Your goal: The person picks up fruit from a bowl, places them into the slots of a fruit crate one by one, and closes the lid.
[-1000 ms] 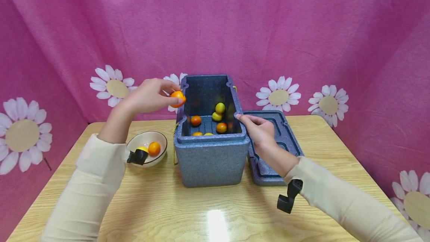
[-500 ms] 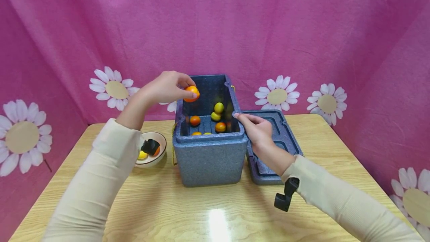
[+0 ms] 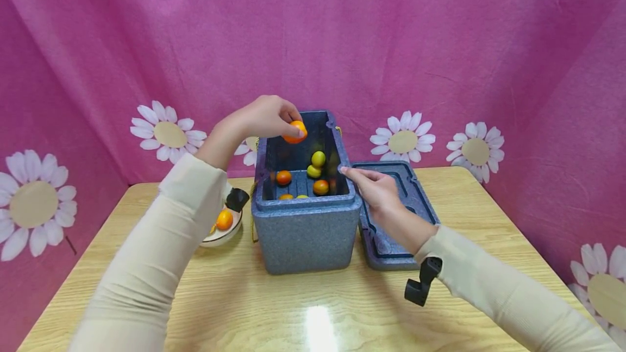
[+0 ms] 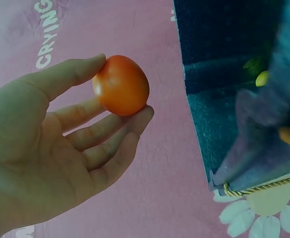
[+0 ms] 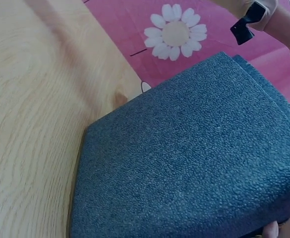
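My left hand (image 3: pixel 266 115) pinches a smooth round orange fruit (image 3: pixel 296 132) between thumb and fingers, above the open grey foam cooler box (image 3: pixel 305 240). In the left wrist view the fruit (image 4: pixel 121 85) sits at the fingertips, beside the box wall. My right hand (image 3: pixel 379 192) grips the box's right rim, thumb on top; a fingertip (image 5: pixel 270 230) shows at the edge in the right wrist view. Inside the box lie a red-orange fruit (image 3: pixel 283 177), another orange one (image 3: pixel 320 187) and yellow-green fruits (image 3: pixel 318 158), with more partly hidden behind the near wall.
Left of the box, partly behind the left sleeve, stands a cream bowl (image 3: pixel 221 241) holding an orange fruit (image 3: pixel 224 220) and something yellow. The grey box lid (image 3: pixel 415 192) lies on the wooden table to the right. A pink daisy-printed curtain (image 3: pixel 440 42) surrounds the table.
My left hand has carried the orange fruit rightward, from beside the box's left rim to over its opening. The right hand stays on the right rim.
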`<state>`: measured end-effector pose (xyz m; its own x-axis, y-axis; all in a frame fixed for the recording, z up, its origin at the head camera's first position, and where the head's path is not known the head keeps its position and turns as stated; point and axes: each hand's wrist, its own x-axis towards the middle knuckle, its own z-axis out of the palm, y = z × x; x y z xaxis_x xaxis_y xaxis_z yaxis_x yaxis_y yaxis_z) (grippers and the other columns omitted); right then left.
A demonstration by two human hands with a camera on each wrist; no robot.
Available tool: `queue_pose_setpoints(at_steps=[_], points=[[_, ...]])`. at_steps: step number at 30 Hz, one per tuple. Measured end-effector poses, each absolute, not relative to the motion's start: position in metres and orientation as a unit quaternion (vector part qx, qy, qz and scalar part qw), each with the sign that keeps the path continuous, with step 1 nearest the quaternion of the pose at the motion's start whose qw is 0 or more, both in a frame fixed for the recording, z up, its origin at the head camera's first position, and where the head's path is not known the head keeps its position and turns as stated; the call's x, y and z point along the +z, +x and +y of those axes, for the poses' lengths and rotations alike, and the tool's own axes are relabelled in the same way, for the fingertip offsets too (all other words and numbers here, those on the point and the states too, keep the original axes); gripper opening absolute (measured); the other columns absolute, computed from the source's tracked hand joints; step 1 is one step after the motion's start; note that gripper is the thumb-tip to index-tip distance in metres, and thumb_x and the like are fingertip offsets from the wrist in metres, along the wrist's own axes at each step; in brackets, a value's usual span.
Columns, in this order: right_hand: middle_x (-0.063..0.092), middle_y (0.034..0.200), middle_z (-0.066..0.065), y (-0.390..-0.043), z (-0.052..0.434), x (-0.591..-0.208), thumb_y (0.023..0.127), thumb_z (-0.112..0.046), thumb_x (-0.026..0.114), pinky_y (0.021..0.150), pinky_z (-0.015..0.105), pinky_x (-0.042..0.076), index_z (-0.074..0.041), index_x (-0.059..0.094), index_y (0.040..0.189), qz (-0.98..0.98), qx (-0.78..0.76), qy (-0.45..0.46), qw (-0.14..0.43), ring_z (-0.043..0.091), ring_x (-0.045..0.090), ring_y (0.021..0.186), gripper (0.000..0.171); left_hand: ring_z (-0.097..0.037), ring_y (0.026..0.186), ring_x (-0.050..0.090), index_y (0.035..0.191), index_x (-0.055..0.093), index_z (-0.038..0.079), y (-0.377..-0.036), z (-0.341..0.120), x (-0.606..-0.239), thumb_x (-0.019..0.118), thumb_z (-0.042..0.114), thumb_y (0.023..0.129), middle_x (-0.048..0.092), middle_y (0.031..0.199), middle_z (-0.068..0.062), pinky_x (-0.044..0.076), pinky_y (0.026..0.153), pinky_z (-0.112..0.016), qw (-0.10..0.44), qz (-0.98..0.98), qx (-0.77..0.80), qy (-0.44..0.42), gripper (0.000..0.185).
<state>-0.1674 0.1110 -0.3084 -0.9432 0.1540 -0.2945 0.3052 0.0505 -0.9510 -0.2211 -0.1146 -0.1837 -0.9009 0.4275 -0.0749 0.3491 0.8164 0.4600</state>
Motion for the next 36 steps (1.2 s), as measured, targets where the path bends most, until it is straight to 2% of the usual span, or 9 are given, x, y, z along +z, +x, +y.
queue_pose_setpoints(at_steps=[2,4,7,9,10,18,23,31,36], points=[[0.053,0.095,-0.008,-0.168,0.112,-0.307,0.082,-0.035,0.073,0.084,0.023,0.038,-0.007,0.062,0.124,0.723,-0.670,0.156,0.065,0.006,0.044,0.081,0.052,-0.027,0.109,0.056,0.119,0.065,0.009,-0.223,-0.110,-0.181,0.065,0.028,0.089,0.065,0.121,-0.014,0.050,0.095,-0.041,0.091,0.951,0.213,0.205,0.035],[0.057,0.100,-0.007,-0.168,0.114,-0.306,0.083,-0.034,0.072,0.088,0.023,0.042,-0.006,0.060,0.126,0.720,-0.673,0.150,0.079,0.006,0.050,0.086,0.052,-0.027,0.109,0.056,0.119,0.065,0.008,-0.225,-0.105,-0.178,0.065,0.028,0.089,0.065,0.121,-0.014,0.049,0.096,-0.040,0.094,0.952,0.202,0.208,0.036],[0.061,0.127,0.002,-0.168,0.118,-0.303,0.085,-0.032,0.071,0.108,0.029,0.042,-0.005,0.056,0.131,0.717,-0.676,0.134,0.105,0.013,0.057,0.116,0.055,-0.026,0.108,0.054,0.119,0.065,0.008,-0.229,-0.100,-0.175,0.064,0.029,0.089,0.065,0.119,-0.013,0.047,0.096,-0.039,0.096,0.955,0.186,0.212,0.037],[0.041,0.152,0.007,-0.169,0.120,-0.301,0.086,-0.032,0.069,0.116,0.034,0.034,-0.003,0.051,0.136,0.718,-0.673,0.124,0.124,0.021,0.037,0.142,0.061,-0.025,0.107,0.052,0.119,0.065,0.008,-0.233,-0.096,-0.175,0.064,0.029,0.089,0.064,0.119,-0.013,0.047,0.096,-0.039,0.100,0.955,0.180,0.212,0.037],[0.039,0.153,0.007,-0.169,0.121,-0.300,0.086,-0.032,0.069,0.116,0.034,0.034,-0.003,0.050,0.137,0.721,-0.669,0.122,0.132,0.022,0.035,0.143,0.062,-0.025,0.107,0.051,0.119,0.065,0.008,-0.235,-0.094,-0.175,0.063,0.029,0.089,0.063,0.118,-0.012,0.046,0.096,-0.039,0.103,0.956,0.177,0.212,0.037],[0.028,0.159,0.011,-0.172,0.130,-0.293,0.086,-0.037,0.067,0.119,0.036,0.029,-0.008,0.037,0.147,0.743,-0.629,0.105,0.201,0.026,0.032,0.146,0.074,-0.024,0.106,0.052,0.121,0.064,0.009,-0.242,-0.085,-0.171,0.062,0.031,0.090,0.062,0.121,-0.011,0.047,0.096,-0.038,0.125,0.956,0.164,0.210,0.038],[0.028,0.158,0.016,-0.178,0.134,-0.288,0.090,-0.032,0.064,0.119,0.038,0.030,-0.002,0.032,0.148,0.735,-0.630,0.086,0.235,0.029,0.032,0.145,0.074,-0.024,0.102,0.055,0.122,0.063,0.009,-0.247,-0.081,-0.167,0.062,0.030,0.091,0.063,0.119,-0.011,0.049,0.095,-0.037,0.140,0.954,0.173,0.203,0.037],[0.017,0.159,0.022,-0.187,0.143,-0.275,0.094,-0.022,0.058,0.119,0.038,0.027,-0.002,0.003,0.153,0.689,-0.647,0.091,0.313,0.033,0.025,0.147,0.084,-0.022,0.101,0.056,0.122,0.063,0.009,-0.253,-0.075,-0.168,0.059,0.030,0.093,0.064,0.119,-0.009,0.050,0.099,-0.036,0.155,0.953,0.163,0.205,0.035],[0.015,0.159,0.022,-0.188,0.144,-0.270,0.095,-0.018,0.057,0.117,0.038,0.029,-0.005,-0.009,0.152,0.667,-0.658,0.104,0.334,0.031,0.026,0.147,0.089,-0.021,0.098,0.056,0.122,0.064,0.009,-0.255,-0.072,-0.170,0.059,0.029,0.093,0.064,0.117,-0.010,0.050,0.097,-0.035,0.162,0.951,0.159,0.211,0.035]])
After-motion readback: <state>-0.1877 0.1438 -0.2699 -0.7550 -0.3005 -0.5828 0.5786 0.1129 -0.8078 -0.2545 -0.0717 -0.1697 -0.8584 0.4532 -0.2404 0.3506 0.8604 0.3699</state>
